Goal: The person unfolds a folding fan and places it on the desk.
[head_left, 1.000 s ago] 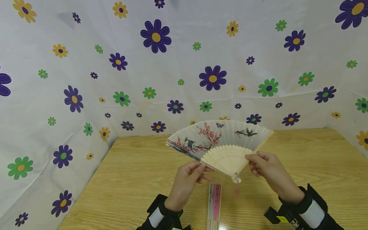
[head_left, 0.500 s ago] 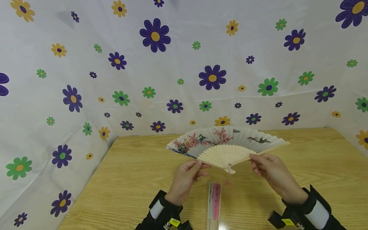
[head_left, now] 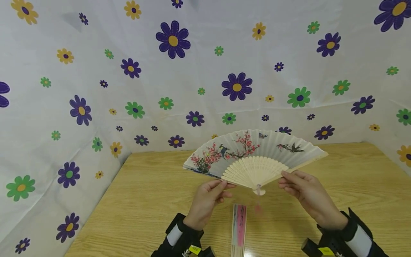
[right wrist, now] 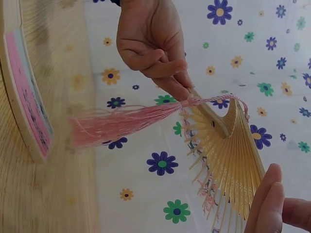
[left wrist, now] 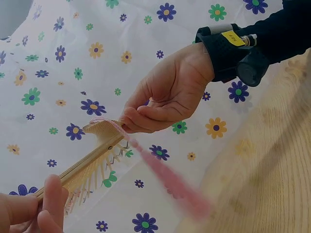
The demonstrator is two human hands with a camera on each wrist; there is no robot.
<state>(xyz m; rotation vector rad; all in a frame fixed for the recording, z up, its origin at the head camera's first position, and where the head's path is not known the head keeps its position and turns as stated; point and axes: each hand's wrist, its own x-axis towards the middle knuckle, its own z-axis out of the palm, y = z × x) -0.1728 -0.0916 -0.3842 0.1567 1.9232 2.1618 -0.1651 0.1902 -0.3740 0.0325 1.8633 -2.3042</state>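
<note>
A folding fan (head_left: 255, 169) is spread wide above the table, its pale leaf painted with pink blossom, birds and a butterfly. My left hand (head_left: 207, 201) pinches the fan's left outer rib between thumb and fingers. On the other side, my right hand (head_left: 308, 194) grips the right outer rib the same way. From the pivot hangs a pink tassel (right wrist: 129, 125), blurred in the left wrist view. Below the fan, a long narrow box (head_left: 239, 228) with a pink and grey printed face lies on the table, its near end cut off by the head view's lower edge.
The wood-grain table (head_left: 154, 200) reaches back to a white cloth (head_left: 199, 64) printed with purple, green and yellow flowers. This cloth also rises at the left and right sides.
The fan is spread wider than a second ago, its right edge moved right with my right hand. It tipped back flatter midway, then came up to face me more.
</note>
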